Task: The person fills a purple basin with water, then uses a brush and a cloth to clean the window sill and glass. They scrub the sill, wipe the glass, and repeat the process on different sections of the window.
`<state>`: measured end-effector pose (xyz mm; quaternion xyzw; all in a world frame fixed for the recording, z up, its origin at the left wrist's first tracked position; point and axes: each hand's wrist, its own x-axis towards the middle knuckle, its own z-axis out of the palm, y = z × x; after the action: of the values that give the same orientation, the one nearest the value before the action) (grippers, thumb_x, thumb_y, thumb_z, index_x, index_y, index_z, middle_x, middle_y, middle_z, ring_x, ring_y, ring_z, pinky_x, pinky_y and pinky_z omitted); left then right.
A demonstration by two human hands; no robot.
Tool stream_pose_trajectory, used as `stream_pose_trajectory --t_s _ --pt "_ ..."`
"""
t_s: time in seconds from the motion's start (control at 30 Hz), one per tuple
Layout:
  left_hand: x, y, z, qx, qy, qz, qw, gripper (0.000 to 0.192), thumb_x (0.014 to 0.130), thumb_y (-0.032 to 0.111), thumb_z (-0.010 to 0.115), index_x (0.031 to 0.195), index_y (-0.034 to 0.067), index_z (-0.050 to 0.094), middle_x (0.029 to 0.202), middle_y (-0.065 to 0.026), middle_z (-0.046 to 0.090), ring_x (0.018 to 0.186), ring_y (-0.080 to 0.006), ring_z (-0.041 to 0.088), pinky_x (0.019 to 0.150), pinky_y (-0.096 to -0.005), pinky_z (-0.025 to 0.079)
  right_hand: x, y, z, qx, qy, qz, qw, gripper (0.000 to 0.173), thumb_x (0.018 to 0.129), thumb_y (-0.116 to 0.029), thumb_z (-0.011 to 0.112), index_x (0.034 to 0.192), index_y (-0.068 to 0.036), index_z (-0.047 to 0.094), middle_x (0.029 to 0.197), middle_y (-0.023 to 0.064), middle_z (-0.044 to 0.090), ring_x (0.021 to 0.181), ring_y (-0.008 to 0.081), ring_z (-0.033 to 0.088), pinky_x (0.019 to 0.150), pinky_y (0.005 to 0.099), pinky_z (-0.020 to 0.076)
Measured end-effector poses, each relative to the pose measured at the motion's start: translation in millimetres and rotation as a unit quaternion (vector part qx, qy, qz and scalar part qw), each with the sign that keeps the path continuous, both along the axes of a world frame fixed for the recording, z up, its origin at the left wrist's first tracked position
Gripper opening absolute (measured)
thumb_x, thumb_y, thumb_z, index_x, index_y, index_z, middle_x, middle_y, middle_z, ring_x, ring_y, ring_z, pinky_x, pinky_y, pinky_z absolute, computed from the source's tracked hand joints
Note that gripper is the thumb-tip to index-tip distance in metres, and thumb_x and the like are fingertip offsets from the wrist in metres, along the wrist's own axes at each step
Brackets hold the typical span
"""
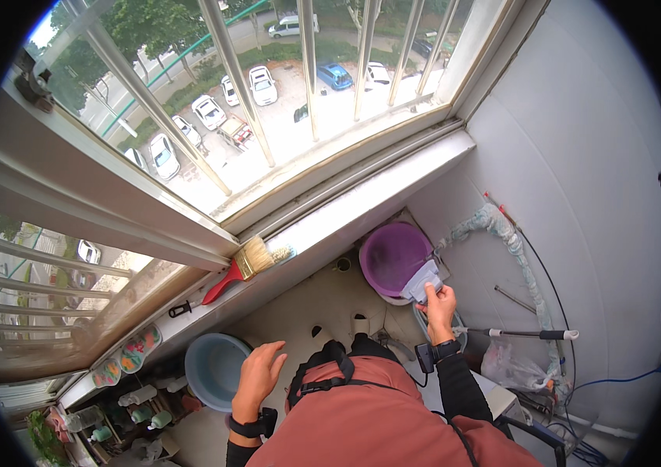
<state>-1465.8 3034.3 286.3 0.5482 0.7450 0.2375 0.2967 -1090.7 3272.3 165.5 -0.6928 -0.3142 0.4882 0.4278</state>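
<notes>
My right hand (440, 306) pinches a pale lavender-grey piece (423, 280), which looks like plastic, between thumb and fingers. That piece is over the near right rim of a purple basin (395, 257) standing below the windowsill. My left hand (260, 370) holds nothing, its fingers slightly spread, just right of a grey-blue basin (213, 373). On the windowsill (365, 195) lies a wide paintbrush (240, 268) with a red handle and pale bristles. Another bristled brush head (283, 253) touches or adjoins its tip.
A white pole with a black grip (531, 334) sticks out right of my right wrist. A wrapped pipe (508, 233) runs along the right wall. Bottles (143, 411) crowd the lower left. Upright metal bars (310, 76) stand outside the window glass.
</notes>
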Motion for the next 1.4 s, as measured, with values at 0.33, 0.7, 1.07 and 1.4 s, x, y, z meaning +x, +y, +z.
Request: stream_pose_trajectory --t_s 0.33,0.7,1.07,1.4 --pt "21.0 26.3 48.0 0.156 0.09 0.192 0.965 0.034 0.101 0.007 0.071 0.135 0.004 0.071 0.136 -0.0203 0.071 0.129 -0.0389 0.066 0.109 -0.0446 0.052 17.8 31.6 -4.1 0.012 0.039 0.073 0.997 0.04 0.102 -0.017 0.075 0.134 0.002 0.059 0.115 0.0098 0.076 0.092 0.0163 0.074 0.062 0.0319 0.064" --pt "20.1 82.3 83.3 0.273 0.155 0.312 0.897 0.037 0.104 0.004 0.065 0.14 0.0 0.066 0.138 -0.0184 0.07 0.131 -0.0365 0.064 0.116 -0.0429 0.045 77.3 50.7 -8.6 0.034 0.035 0.066 0.997 0.044 0.098 -0.007 0.076 0.136 0.004 0.056 0.115 0.0117 0.074 0.092 0.0159 0.073 0.065 0.0306 0.0641" --pt "22.9 100.1 56.9 0.251 0.149 0.323 0.9 0.029 0.101 0.007 0.069 0.129 0.001 0.072 0.134 -0.0193 0.071 0.127 -0.0372 0.066 0.112 -0.0427 0.049 91.7 65.9 -13.3 0.008 0.037 0.075 0.996 0.037 0.103 -0.014 0.074 0.133 0.002 0.06 0.114 0.0103 0.074 0.089 0.0153 0.072 0.059 0.0293 0.0623" --pt "22.3 84.9 44.3 0.227 0.137 0.359 0.895 0.025 0.102 0.011 0.07 0.125 0.001 0.074 0.134 -0.0187 0.071 0.125 -0.0377 0.067 0.109 -0.0431 0.051 80.5 76.5 -18.6 -0.022 0.003 0.138 0.99 0.038 0.103 -0.018 0.074 0.133 0.001 0.061 0.114 0.0088 0.074 0.089 0.0144 0.072 0.059 0.0283 0.0625"
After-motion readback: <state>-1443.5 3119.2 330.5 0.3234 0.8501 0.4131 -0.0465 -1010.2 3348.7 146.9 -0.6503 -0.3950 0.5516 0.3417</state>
